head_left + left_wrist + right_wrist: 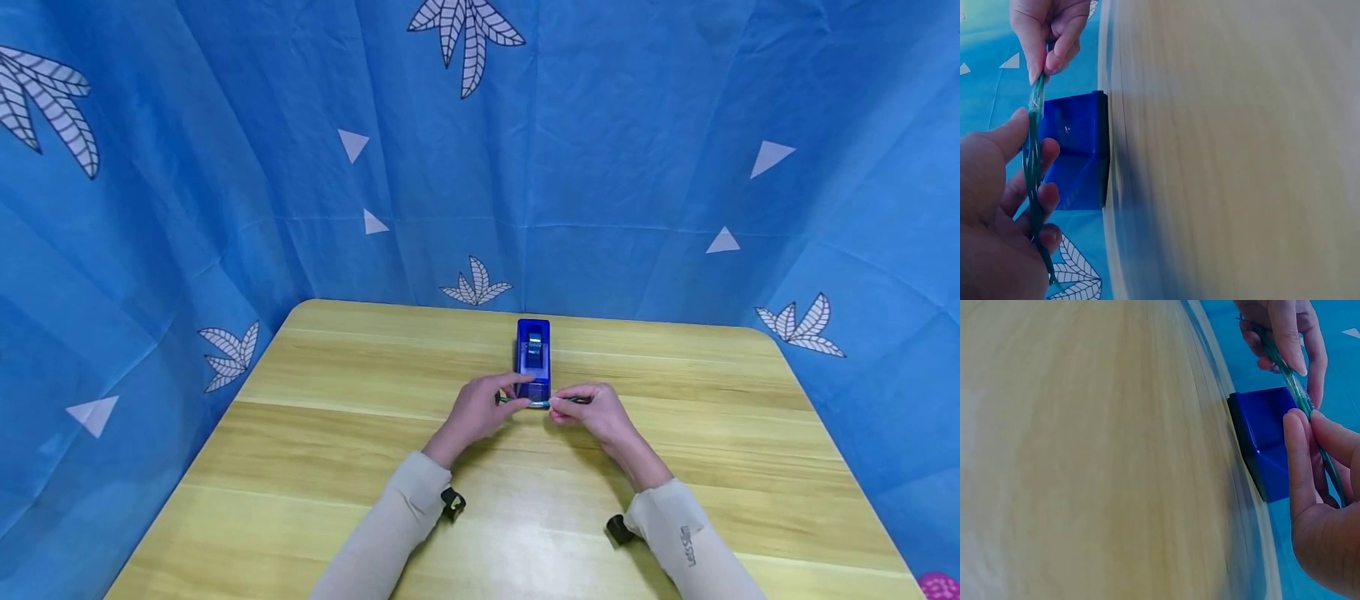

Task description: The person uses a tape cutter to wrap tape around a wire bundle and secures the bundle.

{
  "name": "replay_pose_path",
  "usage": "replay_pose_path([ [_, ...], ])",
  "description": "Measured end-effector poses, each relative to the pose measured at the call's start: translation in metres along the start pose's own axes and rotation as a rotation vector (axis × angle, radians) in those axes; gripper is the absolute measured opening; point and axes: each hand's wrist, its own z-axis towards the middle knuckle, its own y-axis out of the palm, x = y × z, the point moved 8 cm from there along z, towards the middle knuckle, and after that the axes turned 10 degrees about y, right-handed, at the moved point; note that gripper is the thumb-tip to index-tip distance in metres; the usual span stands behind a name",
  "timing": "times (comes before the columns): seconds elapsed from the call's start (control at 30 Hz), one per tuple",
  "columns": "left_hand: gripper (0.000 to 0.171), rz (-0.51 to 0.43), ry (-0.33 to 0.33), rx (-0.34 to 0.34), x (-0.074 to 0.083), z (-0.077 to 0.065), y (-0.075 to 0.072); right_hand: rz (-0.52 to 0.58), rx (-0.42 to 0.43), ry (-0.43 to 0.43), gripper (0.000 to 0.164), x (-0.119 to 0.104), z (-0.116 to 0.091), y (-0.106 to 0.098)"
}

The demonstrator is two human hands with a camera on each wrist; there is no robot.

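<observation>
A thin bundle of green strands (1034, 169) is held sideways between the two hands, with clear tape (1037, 97) around its middle. The left hand (481, 407) holds one part of it between thumb and fingers, its loose ends trailing past the palm in the left wrist view. Thumb and fingertips of the right hand (596, 414) pinch the bundle on the other side of the tape. Just behind it stands a blue tape dispenser (534, 367) with a roll of tape (534, 343) in it. The hands partly cover the dispenser's near end.
A light wood-grain table (337, 467) lies under the hands. Blue patterned cloth (600, 150) hangs behind it and at both sides. Each sleeve has a small black device near the cuff.
</observation>
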Motion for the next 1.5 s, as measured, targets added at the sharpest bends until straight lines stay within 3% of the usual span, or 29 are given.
replay_pose_path([
  [0.4,0.04,-0.04,-0.047,0.046,0.0,0.001,0.003,-0.005,0.014,0.03,0.028,0.004,-0.002,-0.001],
  [0.77,0.038,-0.168,-0.081,0.064,-0.003,0.001,0.006,-0.054,0.021,0.02,0.024,0.006,0.0,0.0],
  [0.97,0.038,-0.214,-0.109,0.059,-0.008,0.0,0.008,-0.192,0.031,-0.062,0.025,-0.003,-0.003,0.002],
  [1.17,0.038,-0.221,-0.109,0.069,-0.011,0.001,0.008,-0.39,0.12,-0.159,0.019,-0.015,-0.006,0.0],
  [1.5,0.039,-0.262,-0.096,0.144,-0.01,-0.001,0.005,-0.414,0.113,-0.182,0.015,-0.018,-0.01,0.0],
])
